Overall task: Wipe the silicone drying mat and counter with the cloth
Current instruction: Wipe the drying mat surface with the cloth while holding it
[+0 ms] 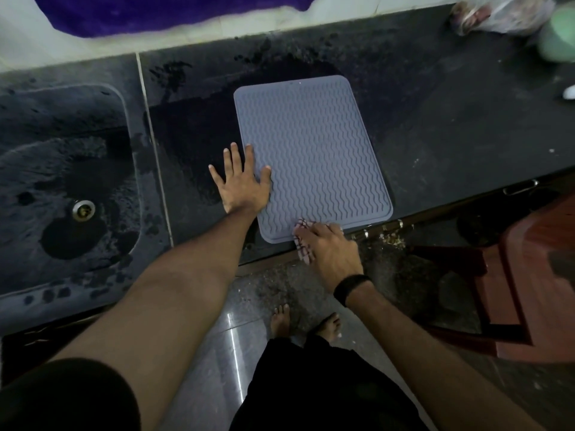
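Count: one grey wave-ribbed silicone drying mat; one pink checked cloth; one dark stone counter; one sunken sink; one reddish-brown plastic stool.

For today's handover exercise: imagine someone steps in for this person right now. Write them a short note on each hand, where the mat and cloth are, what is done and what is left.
Left hand: open, flat, pressing the left edge of the silicone mat and the counter beside it.
Right hand: fingers curled on the checked cloth at the mat's near edge.
Done: cannot tell how much of the mat is wiped.
Left: wet patches show on the counter left of and behind the mat; wipe those.
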Demonstrator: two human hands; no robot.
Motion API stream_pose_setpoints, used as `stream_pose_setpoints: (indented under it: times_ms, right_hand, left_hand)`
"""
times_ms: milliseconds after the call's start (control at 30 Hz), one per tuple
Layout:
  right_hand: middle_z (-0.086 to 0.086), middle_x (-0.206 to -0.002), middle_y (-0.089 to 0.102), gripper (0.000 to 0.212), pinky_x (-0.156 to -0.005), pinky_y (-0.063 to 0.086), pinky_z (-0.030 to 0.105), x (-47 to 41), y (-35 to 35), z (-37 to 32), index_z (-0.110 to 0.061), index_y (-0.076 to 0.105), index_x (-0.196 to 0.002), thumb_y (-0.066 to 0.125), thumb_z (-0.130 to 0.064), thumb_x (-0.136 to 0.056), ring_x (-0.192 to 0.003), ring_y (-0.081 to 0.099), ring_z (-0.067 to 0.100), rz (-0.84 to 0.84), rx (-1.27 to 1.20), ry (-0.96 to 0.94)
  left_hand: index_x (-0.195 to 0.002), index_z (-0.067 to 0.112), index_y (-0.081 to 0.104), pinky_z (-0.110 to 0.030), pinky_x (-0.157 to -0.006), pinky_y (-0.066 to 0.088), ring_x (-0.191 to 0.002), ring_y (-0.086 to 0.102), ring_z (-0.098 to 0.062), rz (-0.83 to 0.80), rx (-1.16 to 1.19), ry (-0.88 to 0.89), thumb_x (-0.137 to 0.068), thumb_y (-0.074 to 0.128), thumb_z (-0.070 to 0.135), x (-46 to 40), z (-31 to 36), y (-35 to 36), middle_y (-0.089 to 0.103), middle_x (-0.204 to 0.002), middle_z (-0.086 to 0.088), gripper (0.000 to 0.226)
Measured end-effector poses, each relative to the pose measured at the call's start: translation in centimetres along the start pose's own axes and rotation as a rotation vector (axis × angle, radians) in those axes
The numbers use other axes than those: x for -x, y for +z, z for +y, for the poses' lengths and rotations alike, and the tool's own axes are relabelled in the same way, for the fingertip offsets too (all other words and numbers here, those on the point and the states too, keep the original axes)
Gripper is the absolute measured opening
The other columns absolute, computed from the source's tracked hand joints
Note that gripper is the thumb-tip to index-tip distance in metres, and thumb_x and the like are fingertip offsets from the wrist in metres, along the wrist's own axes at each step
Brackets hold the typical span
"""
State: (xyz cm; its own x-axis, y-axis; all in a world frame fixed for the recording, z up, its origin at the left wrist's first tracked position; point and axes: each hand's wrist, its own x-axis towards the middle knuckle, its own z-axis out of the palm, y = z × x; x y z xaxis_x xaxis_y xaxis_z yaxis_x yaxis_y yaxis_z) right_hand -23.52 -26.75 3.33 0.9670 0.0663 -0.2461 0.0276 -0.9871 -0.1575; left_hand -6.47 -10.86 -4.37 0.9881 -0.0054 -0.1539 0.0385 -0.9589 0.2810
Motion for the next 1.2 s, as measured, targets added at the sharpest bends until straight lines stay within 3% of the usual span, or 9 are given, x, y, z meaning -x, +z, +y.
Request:
stream_pose_setpoints:
  times_ms: [167, 333, 533, 633, 800, 1000, 1133, 1200]
  right_hand:
    - [0.004, -0.126, 0.055, 0.064, -0.071, 0.054, 0.043, -5.2, -2.7, 0.4, -0.023, 0.044, -0.136, 0.07, -0.018, -0.078, -0.114, 0.048, 0.029, 0.177, -0.027, 0.072]
    - [0.003, -0.141, 0.045, 0.061, -0.091, 0.044, 0.044, -8.3, -2.0, -0.3, -0.022, 0.037, -0.142, 0.061, -0.032, -0.087, -0.125, 0.039, 0.029, -0.004, 0.059, 0.055]
    - [-0.002, -0.142, 0.042, 0.055, -0.079, 0.053, 0.045, -1.7, -0.5, 0.5, -0.03, 0.035, -0.141, 0.056, -0.027, -0.09, -0.122, 0.038, 0.029, -0.035, 0.026, 0.025]
    - [-0.003, -0.137, 0.05, 0.054, -0.081, 0.053, 0.046, -0.8, -1.4, 0.7, -0.03, 0.039, -0.139, 0.059, -0.026, -0.089, -0.121, 0.041, 0.026, -0.058, 0.006, 0.026]
    - [0.002, -0.125, 0.061, 0.054, -0.077, 0.053, 0.042, -6.4, -3.8, 0.4, -0.022, 0.05, -0.133, 0.067, -0.019, -0.081, -0.114, 0.049, 0.028, 0.217, -0.087, 0.056]
    - [0.003, -0.146, 0.041, 0.07, -0.099, 0.041, 0.047, -11.3, -2.4, 0.5, -0.021, 0.035, -0.144, 0.066, -0.026, -0.082, -0.128, 0.036, 0.032, -0.007, 0.062, 0.011]
    - [0.0, -0.143, 0.046, 0.055, -0.087, 0.05, 0.049, -6.7, -0.8, 1.6, -0.023, 0.043, -0.139, 0.058, -0.019, -0.087, -0.124, 0.042, 0.034, 0.082, 0.039, -0.068]
    - [-0.003, -0.145, 0.043, 0.053, -0.083, 0.053, 0.045, -5.2, -0.8, 2.5, -0.026, 0.04, -0.14, 0.052, -0.014, -0.09, -0.126, 0.04, 0.031, 0.012, 0.005, -0.12]
  left_hand:
    - [-0.164, 0.028, 0.002, -0.061, -0.122, -0.011, -0.158, -0.009, -0.023, 0.002, -0.007, -0.001, -0.104, 0.017, 0.062, 0.0, -0.1, 0.3, -0.004, -0.172, -0.004, 0.071]
    - [-0.164, 0.029, 0.001, -0.061, -0.122, -0.01, -0.158, -0.009, -0.022, 0.012, -0.004, -0.01, -0.103, 0.014, 0.063, -0.2, -0.1, 0.4, -0.003, -0.172, -0.004, 0.071]
    - [-0.164, 0.029, 0.003, -0.061, -0.122, -0.011, -0.158, -0.008, -0.022, 0.026, 0.029, -0.008, -0.103, 0.015, 0.063, -0.1, 0.0, 0.5, -0.001, -0.172, -0.004, 0.071]
    - [-0.164, 0.029, 0.002, -0.061, -0.122, -0.011, -0.158, -0.008, -0.022, 0.028, 0.036, -0.002, -0.103, 0.016, 0.062, 0.0, 0.0, 0.5, -0.001, -0.172, -0.004, 0.071]
    - [-0.164, 0.029, 0.002, -0.061, -0.122, -0.01, -0.158, -0.007, -0.022, 0.028, 0.036, -0.004, -0.103, 0.016, 0.062, 0.1, 0.0, 0.3, -0.001, -0.172, -0.004, 0.071]
    - [-0.164, 0.031, 0.003, -0.06, -0.123, -0.008, -0.158, -0.005, -0.022, 0.04, 0.017, -0.017, -0.103, 0.018, 0.063, 0.0, 0.2, 0.4, 0.001, -0.172, -0.004, 0.07]
    - [-0.164, 0.033, 0.003, -0.059, -0.123, -0.01, -0.158, -0.006, -0.02, 0.033, 0.022, -0.032, -0.103, 0.019, 0.064, 0.0, 0.1, 0.4, 0.0, -0.172, -0.002, 0.07]
    - [-0.164, 0.034, 0.002, -0.058, -0.123, -0.011, -0.158, -0.007, -0.02, 0.025, 0.029, -0.032, -0.103, 0.02, 0.064, 0.1, 0.2, 0.2, -0.001, -0.172, -0.001, 0.07]
